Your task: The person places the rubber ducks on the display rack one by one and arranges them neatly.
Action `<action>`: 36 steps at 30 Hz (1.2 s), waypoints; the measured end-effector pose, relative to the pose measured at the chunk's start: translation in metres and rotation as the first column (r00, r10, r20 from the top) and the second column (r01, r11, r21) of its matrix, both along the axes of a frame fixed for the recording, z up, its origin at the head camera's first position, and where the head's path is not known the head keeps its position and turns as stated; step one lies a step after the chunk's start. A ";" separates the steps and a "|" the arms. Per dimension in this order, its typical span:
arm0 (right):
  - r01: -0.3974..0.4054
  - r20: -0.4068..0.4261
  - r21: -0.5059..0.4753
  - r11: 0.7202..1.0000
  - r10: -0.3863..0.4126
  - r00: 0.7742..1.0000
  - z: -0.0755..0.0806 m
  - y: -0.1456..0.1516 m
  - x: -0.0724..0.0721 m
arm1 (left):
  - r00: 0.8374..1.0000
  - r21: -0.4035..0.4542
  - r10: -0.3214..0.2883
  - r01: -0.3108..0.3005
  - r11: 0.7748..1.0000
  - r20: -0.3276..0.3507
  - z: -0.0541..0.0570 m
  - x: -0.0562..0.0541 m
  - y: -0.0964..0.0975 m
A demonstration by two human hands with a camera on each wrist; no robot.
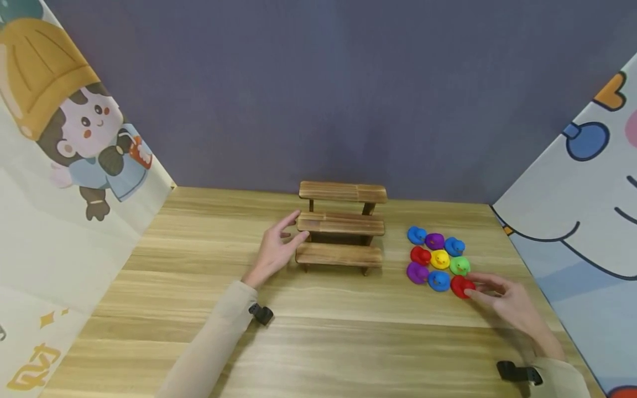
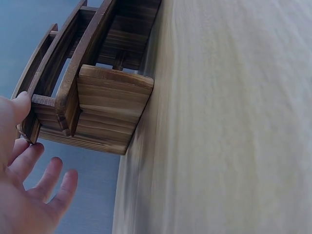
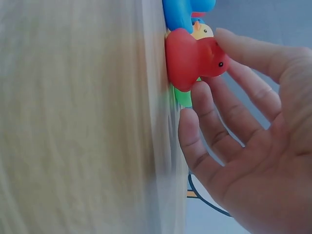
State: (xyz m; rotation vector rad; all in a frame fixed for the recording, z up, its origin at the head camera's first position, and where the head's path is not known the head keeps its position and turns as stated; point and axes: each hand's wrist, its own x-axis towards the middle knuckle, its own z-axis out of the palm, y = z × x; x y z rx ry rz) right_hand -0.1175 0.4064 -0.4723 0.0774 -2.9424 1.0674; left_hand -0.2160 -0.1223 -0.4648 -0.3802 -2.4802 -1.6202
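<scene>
Around the red rubber duck point(image 1: 462, 287) at the near right corner of a block of ducks, my right hand point(image 1: 512, 304) has its thumb and fingers. In the right wrist view the thumb meets the head of that red duck point(image 3: 187, 58), with fingertips at its other side. At the left end of a three-step wooden stand point(image 1: 340, 224), my left hand point(image 1: 273, 250) reaches with thumb and index finger spread across the middle step's end. The left wrist view has the thumb tip right at the stand point(image 2: 109, 105) and the other fingers loosely extended.
Several other ducks sit close together in rows right of the stand, among them a yellow duck point(image 1: 440, 259), a green duck point(image 1: 460, 266) and a purple duck point(image 1: 417, 272). A dark wall point(image 1: 338, 99) rises behind the wooden table point(image 1: 348, 342); cartoon-printed panels flank both sides.
</scene>
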 end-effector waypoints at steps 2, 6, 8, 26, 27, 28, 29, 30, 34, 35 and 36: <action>0.005 0.018 0.010 1.000 -0.005 1.000 -0.001 0.000 0.001 | 1.000 0.001 0.000 0.000 1.000 0.002 -0.001 0.000 0.000; 0.017 0.042 0.010 1.000 -0.017 0.999 -0.003 0.000 0.002 | 1.000 0.001 0.008 -0.008 1.000 0.007 -0.002 0.001 0.000; 0.018 0.051 0.014 1.000 -0.019 0.999 -0.002 0.000 0.001 | 1.000 0.000 0.008 -0.008 1.000 0.008 -0.001 0.000 0.000; 0.030 0.012 -0.025 0.999 -0.030 0.999 0.015 -0.005 -0.004 | 1.000 -0.009 0.001 -0.001 1.000 -0.008 0.000 -0.004 0.000; 0.026 -0.002 -0.032 0.999 -0.026 1.000 0.017 -0.006 -0.005 | 1.000 -0.008 0.002 -0.002 1.000 -0.010 0.000 -0.004 0.000; 0.022 -0.014 -0.036 0.999 -0.023 1.000 0.019 -0.007 -0.007 | 1.000 -0.006 0.002 -0.002 1.000 -0.011 0.000 -0.004 0.000; 0.018 -0.029 -0.033 0.999 -0.019 0.999 0.022 -0.008 -0.009 | 1.000 -0.005 0.002 -0.002 1.000 -0.013 -0.001 -0.004 -0.001; 0.013 -0.045 -0.033 0.999 -0.015 0.999 0.024 -0.009 -0.010 | 1.000 -0.003 0.004 -0.004 1.000 -0.011 -0.001 -0.004 -0.001; -0.003 -0.081 -0.051 0.999 -0.002 0.997 0.033 -0.015 -0.014 | 1.000 -0.008 0.004 -0.004 1.000 0.001 0.000 -0.004 -0.002; -0.005 -0.087 -0.056 0.998 0.000 0.996 0.035 -0.017 -0.015 | 1.000 -0.011 0.005 -0.005 1.000 0.006 0.000 -0.004 -0.002; -0.007 -0.087 -0.062 0.998 0.002 0.996 0.037 -0.018 -0.017 | 1.000 -0.014 0.005 -0.005 1.000 0.009 0.000 -0.004 -0.002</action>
